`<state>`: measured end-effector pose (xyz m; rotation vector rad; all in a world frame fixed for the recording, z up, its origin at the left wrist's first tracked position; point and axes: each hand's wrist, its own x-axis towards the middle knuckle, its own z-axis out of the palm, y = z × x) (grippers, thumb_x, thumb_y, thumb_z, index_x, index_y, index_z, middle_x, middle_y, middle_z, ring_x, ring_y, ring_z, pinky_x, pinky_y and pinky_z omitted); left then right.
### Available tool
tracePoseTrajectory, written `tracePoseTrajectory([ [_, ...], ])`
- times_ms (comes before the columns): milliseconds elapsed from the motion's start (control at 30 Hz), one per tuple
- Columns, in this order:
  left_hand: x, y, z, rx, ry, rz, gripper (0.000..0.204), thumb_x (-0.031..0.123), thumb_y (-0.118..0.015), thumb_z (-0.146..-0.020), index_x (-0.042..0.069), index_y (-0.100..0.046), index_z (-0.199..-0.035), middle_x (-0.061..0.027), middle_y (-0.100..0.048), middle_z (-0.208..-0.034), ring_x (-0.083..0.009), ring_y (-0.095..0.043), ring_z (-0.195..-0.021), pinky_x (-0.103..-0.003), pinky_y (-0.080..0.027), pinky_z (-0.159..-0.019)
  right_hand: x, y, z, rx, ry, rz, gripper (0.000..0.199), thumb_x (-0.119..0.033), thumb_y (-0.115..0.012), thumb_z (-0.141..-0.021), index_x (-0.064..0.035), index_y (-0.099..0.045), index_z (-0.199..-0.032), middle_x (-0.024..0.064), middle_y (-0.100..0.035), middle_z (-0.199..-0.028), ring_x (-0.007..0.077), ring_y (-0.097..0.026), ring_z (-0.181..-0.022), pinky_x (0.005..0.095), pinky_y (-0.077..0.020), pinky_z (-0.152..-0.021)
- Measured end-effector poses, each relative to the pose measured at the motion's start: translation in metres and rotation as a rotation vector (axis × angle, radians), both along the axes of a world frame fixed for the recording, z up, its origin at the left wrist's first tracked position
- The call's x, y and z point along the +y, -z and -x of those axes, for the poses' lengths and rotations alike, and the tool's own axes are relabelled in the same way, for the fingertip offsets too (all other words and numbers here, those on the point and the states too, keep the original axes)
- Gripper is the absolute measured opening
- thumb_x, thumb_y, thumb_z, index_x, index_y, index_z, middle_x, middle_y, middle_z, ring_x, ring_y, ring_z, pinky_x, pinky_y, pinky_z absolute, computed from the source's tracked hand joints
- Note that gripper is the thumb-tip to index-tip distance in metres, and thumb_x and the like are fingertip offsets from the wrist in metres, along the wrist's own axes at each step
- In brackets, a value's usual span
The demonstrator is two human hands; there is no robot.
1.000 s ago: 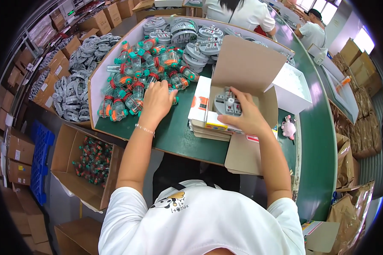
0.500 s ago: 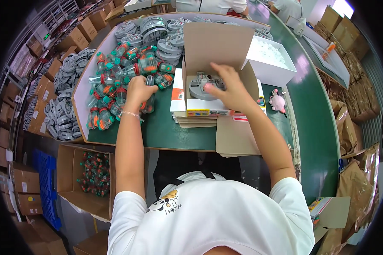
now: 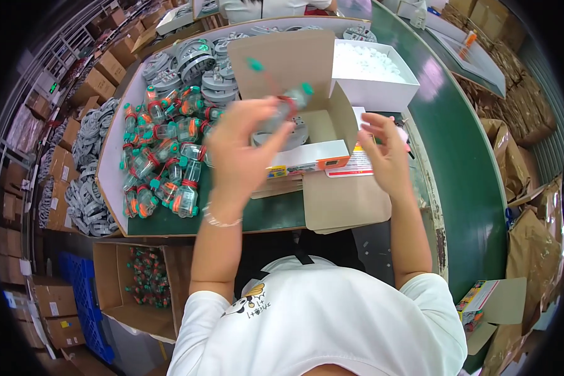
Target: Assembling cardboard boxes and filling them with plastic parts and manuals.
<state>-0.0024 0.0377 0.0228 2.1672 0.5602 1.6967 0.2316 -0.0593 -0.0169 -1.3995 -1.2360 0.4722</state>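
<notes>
My left hand (image 3: 244,147) is raised above the green table (image 3: 464,163) and holds a clear plastic toy piece with teal and orange ends (image 3: 288,103). It hovers over an open small cardboard box (image 3: 294,81) that has a grey round part (image 3: 294,133) inside. My right hand (image 3: 385,153) is open, fingers spread, just right of the box, above a flat stack of printed cartons (image 3: 313,164). The moving hands are blurred.
A heap of teal-and-orange clear toy pieces (image 3: 163,156) lies left of the box. Grey round parts (image 3: 197,62) pile behind and along the left edge. A white box of white pieces (image 3: 373,75) stands at right. A carton of more toys (image 3: 147,276) sits below the table.
My left hand left the heap with a toy piece and rose over the open box. My right hand let go of the grey part in the box and drew back to the right.
</notes>
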Motion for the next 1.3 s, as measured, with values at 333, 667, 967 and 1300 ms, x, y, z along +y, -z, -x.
tracePoseTrajectory([
  [333,-0.002,0.06,-0.052,0.73,0.073,0.002,0.032,0.029,-0.077,-0.086,0.002,-0.068,-0.1,-0.0132,-0.071,-0.11,-0.0333,-0.067,-0.099,-0.049,-0.053,-0.092,0.019,0.025,-0.006,0.186,-0.282,0.235,0.05,-0.034,-0.06,-0.102,0.0001,-0.046,-0.136,0.0133,-0.062,-0.12,0.021,-0.065,-0.102,0.0338,-0.055,-0.085],
  [667,-0.026,0.016,0.033,0.004,-0.073,0.166,0.021,0.019,-0.075,-0.087,0.002,-0.07,-0.097,-0.0094,-0.071,-0.1,-0.0282,-0.066,-0.096,-0.042,-0.05,-0.092,0.026,0.037,-0.035,-0.069,-0.058,0.22,0.029,-0.023,-0.05,-0.101,0.0039,-0.06,-0.1,0.0084,-0.06,-0.074,0.0158,-0.052,-0.066,0.0377,-0.0425,-0.06],
  [967,0.031,0.09,0.055,0.529,-0.565,0.342,0.048,0.029,-0.086,-0.074,-0.002,-0.067,-0.105,-0.0141,-0.065,-0.096,-0.0293,-0.06,-0.098,-0.04,-0.049,-0.089,-0.129,0.049,-0.162,0.138,0.739,0.042,0.029,-0.021,-0.053,-0.1,0.0036,-0.062,-0.114,0.0104,-0.064,-0.097,0.0179,-0.064,-0.08,0.031,-0.0536,-0.067],
  [1300,0.036,0.082,0.058,0.382,-0.417,0.615,0.052,0.019,-0.083,-0.078,-0.001,-0.058,-0.118,-0.0131,-0.065,-0.108,-0.0242,-0.062,-0.096,-0.037,-0.051,-0.082,-0.192,0.09,-0.2,-0.708,1.738,0.719,0.052,-0.032,-0.053,-0.1,0.0007,-0.05,-0.14,0.0225,-0.066,-0.114,0.0312,-0.062,-0.103,0.0479,-0.0526,-0.088],
])
